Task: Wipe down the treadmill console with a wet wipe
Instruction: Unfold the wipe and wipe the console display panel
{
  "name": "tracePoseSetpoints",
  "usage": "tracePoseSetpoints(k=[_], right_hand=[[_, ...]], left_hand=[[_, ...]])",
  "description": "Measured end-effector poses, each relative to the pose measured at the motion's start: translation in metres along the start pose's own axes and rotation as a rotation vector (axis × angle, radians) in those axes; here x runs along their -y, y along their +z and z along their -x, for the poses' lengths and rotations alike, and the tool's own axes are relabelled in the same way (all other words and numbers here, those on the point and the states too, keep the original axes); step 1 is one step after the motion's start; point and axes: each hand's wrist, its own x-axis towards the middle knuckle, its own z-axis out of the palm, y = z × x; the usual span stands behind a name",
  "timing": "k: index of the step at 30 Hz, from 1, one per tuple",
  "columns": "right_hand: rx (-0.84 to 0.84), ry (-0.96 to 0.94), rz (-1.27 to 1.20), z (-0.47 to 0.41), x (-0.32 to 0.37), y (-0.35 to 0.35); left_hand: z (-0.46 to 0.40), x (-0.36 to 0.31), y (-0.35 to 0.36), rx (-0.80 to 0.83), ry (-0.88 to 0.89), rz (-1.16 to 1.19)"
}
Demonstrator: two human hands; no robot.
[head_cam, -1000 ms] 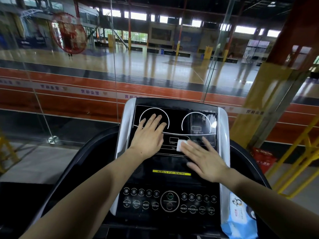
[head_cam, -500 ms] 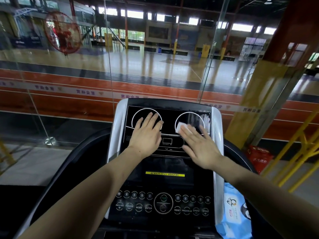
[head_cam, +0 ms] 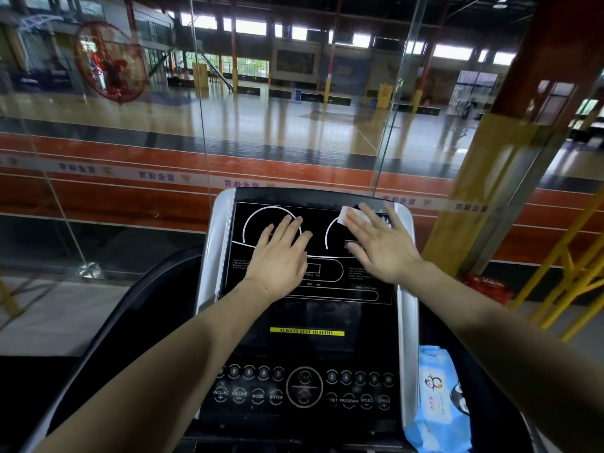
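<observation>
The black treadmill console [head_cam: 307, 308] with silver side rails fills the lower middle of the view. My right hand [head_cam: 380, 245] lies flat on the upper right of the display, pressing a white wet wipe [head_cam: 347, 214] under its fingers; only the wipe's top left corner shows, near the right dial outline. My left hand [head_cam: 277, 256] rests flat on the left dial outline with fingers spread and nothing in it. The button rows with the round START key [head_cam: 304, 385] sit below both forearms.
A blue pack of wet wipes [head_cam: 436, 407] lies in the tray to the right of the console. A glass wall [head_cam: 294, 125] stands just past the console. Yellow railings [head_cam: 575, 273] and a red item [head_cam: 488, 286] are at the right.
My right hand has slid the wipe up and to the right, from the display's middle to its upper right corner. My left hand has stayed on the left dial.
</observation>
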Motion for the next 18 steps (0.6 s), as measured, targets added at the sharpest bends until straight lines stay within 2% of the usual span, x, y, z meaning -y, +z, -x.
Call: tracePoseSetpoints(k=[4, 7, 14, 18], right_hand=[[-0.024, -0.002, -0.010, -0.001, -0.002, -0.004], [-0.045, 0.068, -0.110, 0.023, 0.016, 0.013], [0.000, 0.124, -0.215, 0.116, 0.073, 0.048], [0.067, 0.131, -0.221, 0.130, 0.087, 0.047]], left_hand=[[-0.003, -0.002, 0.000, -0.004, 0.002, 0.004], [-0.005, -0.002, 0.001, -0.010, 0.000, 0.009], [-0.003, -0.004, 0.004, -0.010, 0.007, 0.019], [-0.002, -0.004, 0.003, -0.003, 0.014, 0.016]])
